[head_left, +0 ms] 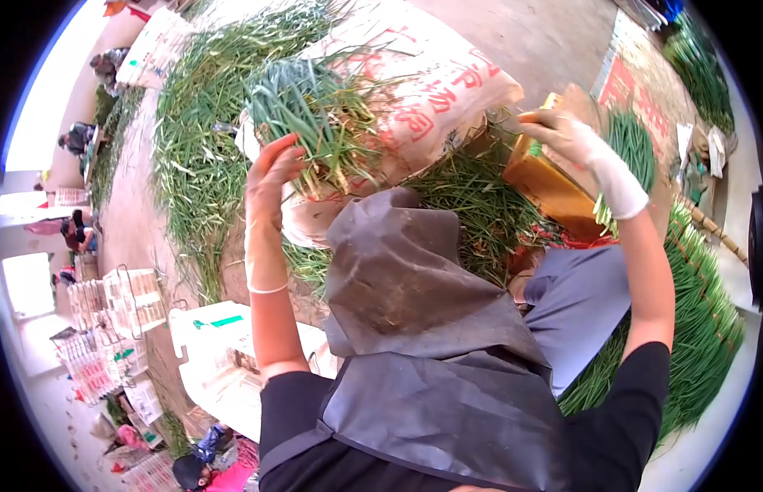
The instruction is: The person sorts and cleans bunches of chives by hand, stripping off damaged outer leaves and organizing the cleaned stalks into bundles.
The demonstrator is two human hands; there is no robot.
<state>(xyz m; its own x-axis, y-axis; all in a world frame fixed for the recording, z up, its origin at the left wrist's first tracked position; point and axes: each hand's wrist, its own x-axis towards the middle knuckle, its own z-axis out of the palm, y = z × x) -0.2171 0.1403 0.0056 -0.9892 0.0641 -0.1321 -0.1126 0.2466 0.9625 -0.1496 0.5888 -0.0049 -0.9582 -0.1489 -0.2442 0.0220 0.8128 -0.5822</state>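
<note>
My left hand, in a pale glove with reddish fingertips, is at the lower left edge of a loose bunch of green stalks. The bunch lies on a white sack with red characters, in front of my knees. My right hand, gloved too, is raised over a yellow-orange box, its thumb and fingers bent toward each other. Whether it pinches something thin is too small to tell. Beside the box lies a neat bundle of green stalks. A dark apron covers my lap.
Loose green leaves cover the floor on the left. A large pile of green stalks lies on the right. White crates and a white plastic seat are at the left. Several people are along the left side.
</note>
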